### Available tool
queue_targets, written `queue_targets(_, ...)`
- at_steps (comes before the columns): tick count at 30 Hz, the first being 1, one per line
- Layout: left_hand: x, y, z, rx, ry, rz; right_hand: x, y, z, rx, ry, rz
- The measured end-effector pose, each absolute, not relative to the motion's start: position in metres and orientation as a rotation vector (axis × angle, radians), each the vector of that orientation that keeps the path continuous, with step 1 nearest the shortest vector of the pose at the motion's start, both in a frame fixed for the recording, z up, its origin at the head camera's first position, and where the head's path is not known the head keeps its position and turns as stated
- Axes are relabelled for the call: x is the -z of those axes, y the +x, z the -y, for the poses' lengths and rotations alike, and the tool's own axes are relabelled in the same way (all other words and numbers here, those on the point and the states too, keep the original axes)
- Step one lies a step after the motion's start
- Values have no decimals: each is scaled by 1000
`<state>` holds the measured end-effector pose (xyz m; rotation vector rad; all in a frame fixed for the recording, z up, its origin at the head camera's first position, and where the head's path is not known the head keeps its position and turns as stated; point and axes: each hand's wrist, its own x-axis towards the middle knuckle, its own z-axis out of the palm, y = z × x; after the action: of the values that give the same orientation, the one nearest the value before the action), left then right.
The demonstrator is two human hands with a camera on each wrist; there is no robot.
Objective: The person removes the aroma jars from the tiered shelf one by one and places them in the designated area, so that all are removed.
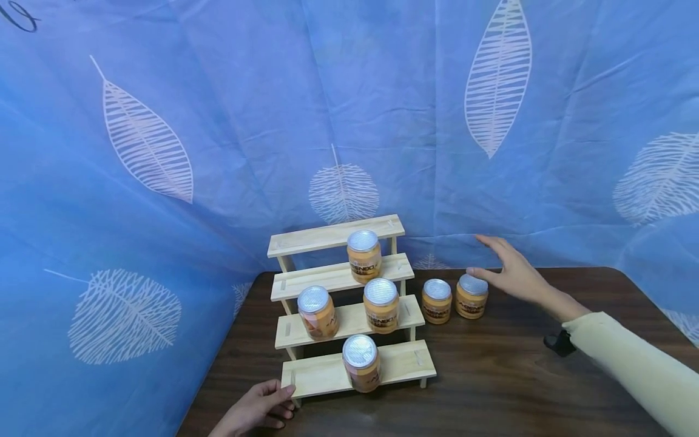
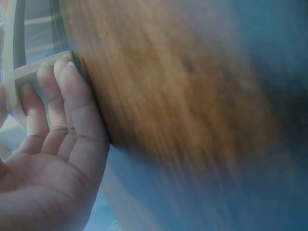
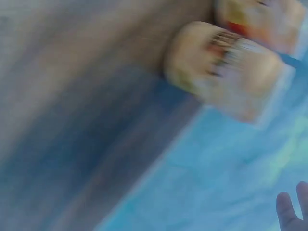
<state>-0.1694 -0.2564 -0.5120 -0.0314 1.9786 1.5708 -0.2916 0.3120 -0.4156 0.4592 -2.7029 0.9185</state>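
A wooden stepped display rack (image 1: 317, 375) stands at the table's left side. Its lowest board's front left corner is held by my left hand (image 1: 259, 405), thumb on top and fingers underneath. In the left wrist view, the fingers (image 2: 65, 91) curl up by the rack's end support (image 2: 43, 65). Over on the right, my right hand (image 1: 516, 276) is spread in the air, holding nothing. Its thumb is near the silver lid of an orange jar (image 1: 471, 301); contact cannot be told. Another such jar (image 1: 437, 305) stands just left of that one. The right wrist view is blurred.
More orange jars stand on the rack: one on the lowest board (image 1: 363, 373), two on the board above (image 1: 319, 318), and one higher up (image 1: 364, 261). A blue leaf-patterned cloth (image 1: 246, 109) hangs behind the dark wooden table (image 1: 491, 376).
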Motion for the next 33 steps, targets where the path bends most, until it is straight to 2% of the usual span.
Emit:
queue_targets(7, 512, -171, 255, -1564, -23, -2005, 355, -303, -280, -921, 595, 2610)
queue_targets(15, 511, -169, 255, -1570, -24, -2000, 314, -311, -231, -947, 795, 2585)
queue_targets(23, 513, -169, 255, -1574, -41, -1987, 301, -316, -179, -995, 1003, 2647)
queue_targets(33, 513, -171, 257, -1567, -45, -1988, 307, -327, -138, -939, 1132, 2675)
